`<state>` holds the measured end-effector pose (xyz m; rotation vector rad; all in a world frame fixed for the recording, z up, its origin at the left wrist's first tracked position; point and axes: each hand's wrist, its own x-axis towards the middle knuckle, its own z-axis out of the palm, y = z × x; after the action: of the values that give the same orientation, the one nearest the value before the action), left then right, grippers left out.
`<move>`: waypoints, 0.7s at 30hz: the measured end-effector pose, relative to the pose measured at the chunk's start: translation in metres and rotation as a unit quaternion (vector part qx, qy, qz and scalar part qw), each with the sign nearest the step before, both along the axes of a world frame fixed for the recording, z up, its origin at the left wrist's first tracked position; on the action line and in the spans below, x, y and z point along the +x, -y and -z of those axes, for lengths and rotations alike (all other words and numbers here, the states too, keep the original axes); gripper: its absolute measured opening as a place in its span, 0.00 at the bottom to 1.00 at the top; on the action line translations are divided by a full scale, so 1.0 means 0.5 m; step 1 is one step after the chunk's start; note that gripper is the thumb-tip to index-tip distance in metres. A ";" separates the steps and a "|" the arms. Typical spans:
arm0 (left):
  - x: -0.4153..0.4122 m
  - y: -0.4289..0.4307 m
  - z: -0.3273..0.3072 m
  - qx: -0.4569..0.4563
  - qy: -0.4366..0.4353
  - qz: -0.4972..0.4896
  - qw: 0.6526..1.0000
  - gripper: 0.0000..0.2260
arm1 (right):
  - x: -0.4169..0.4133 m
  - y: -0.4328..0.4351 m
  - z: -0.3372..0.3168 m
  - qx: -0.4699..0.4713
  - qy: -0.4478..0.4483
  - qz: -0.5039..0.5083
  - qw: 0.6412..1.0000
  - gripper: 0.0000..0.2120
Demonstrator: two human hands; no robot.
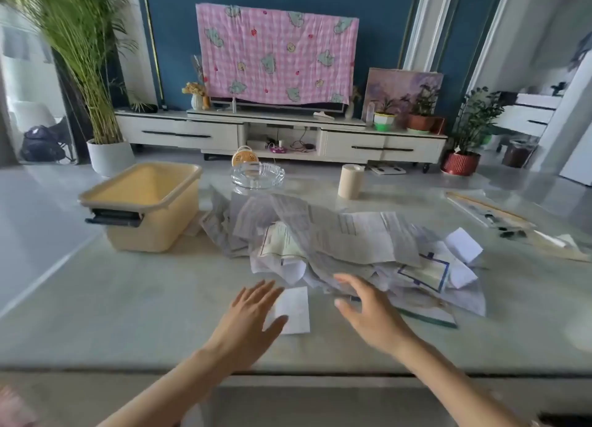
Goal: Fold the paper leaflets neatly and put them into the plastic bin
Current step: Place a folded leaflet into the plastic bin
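Pale table: carried a heap of unfolded leaflets at its middle; yellow plastic bin (nothing visible inside) toward the far left edge, just beside the heap. Left hand, fingers spread, holding nothing, over a small white leaflet near the front edge. Right hand likewise unclenched, at the heap's near side.
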<state>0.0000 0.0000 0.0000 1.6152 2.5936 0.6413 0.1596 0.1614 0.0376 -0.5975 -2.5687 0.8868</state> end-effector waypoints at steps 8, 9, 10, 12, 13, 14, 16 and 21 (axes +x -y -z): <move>0.031 -0.004 0.033 -0.043 -0.058 -0.002 0.997 0.46 | -0.014 0.057 0.020 0.083 0.035 -0.077 0.993 0.17; 0.028 -0.008 0.033 -0.032 -0.062 -0.012 0.997 0.46 | -0.022 0.055 0.022 0.074 0.037 -0.078 0.993 0.17; 0.023 -0.015 0.030 -0.023 -0.073 -0.020 0.997 0.44 | -0.030 0.051 0.027 0.066 0.039 -0.077 0.994 0.18; 0.015 -0.026 0.035 0.002 -0.103 -0.014 0.995 0.33 | -0.046 0.040 0.040 0.021 0.027 -0.062 0.997 0.18; 0.008 -0.031 0.040 0.025 -0.126 -0.011 0.992 0.26 | -0.055 0.031 0.048 0.000 0.016 -0.056 0.998 0.19; 0.006 -0.029 0.041 0.051 -0.151 -0.002 0.987 0.20 | -0.058 0.027 0.048 -0.010 0.004 -0.052 0.999 0.19; 0.001 -0.027 0.032 0.075 -0.141 0.012 0.987 0.13 | -0.068 0.016 0.045 -0.013 -0.015 -0.068 0.997 0.21; 0.007 0.002 -0.019 0.178 0.027 -0.057 0.982 0.13 | -0.067 0.014 0.024 -0.014 -0.074 -0.146 0.986 0.24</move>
<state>0.0034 -0.0011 0.0094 1.5039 2.6631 1.1982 0.1260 0.1547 0.0257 -0.1555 -2.5494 1.0185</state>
